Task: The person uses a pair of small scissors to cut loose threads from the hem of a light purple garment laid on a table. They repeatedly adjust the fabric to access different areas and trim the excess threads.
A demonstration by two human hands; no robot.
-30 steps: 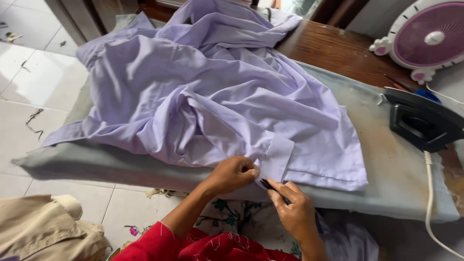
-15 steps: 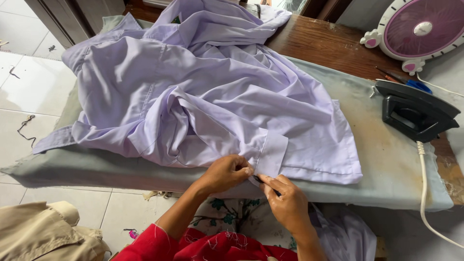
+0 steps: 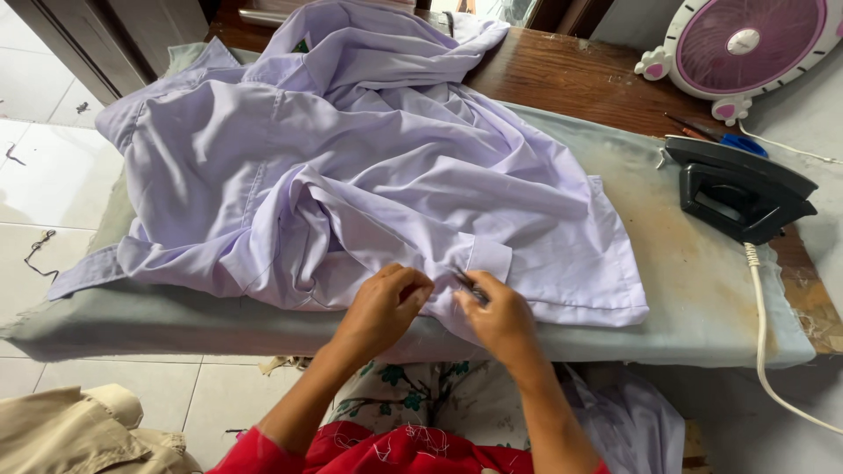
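A crumpled pale lilac shirt (image 3: 351, 175) lies spread over a padded grey ironing surface (image 3: 702, 290). Both hands work at its near hem, beside a folded cuff (image 3: 487, 257). My left hand (image 3: 382, 303) pinches a fold of the fabric. My right hand (image 3: 496, 316) presses close against it and grips a small dark tool (image 3: 464, 281) whose tip meets the cloth. The two hands almost touch.
A black iron (image 3: 738, 189) rests on the right of the padded surface, its white cord (image 3: 764, 351) trailing off the near edge. A pink and white fan (image 3: 746, 48) stands behind on the wooden table (image 3: 562, 79). Beige cloth (image 3: 79, 430) lies lower left on the tiled floor (image 3: 35, 175).
My right hand has moved up from below the hem to the cloth and now sits beside my left hand. The view has shifted slightly.
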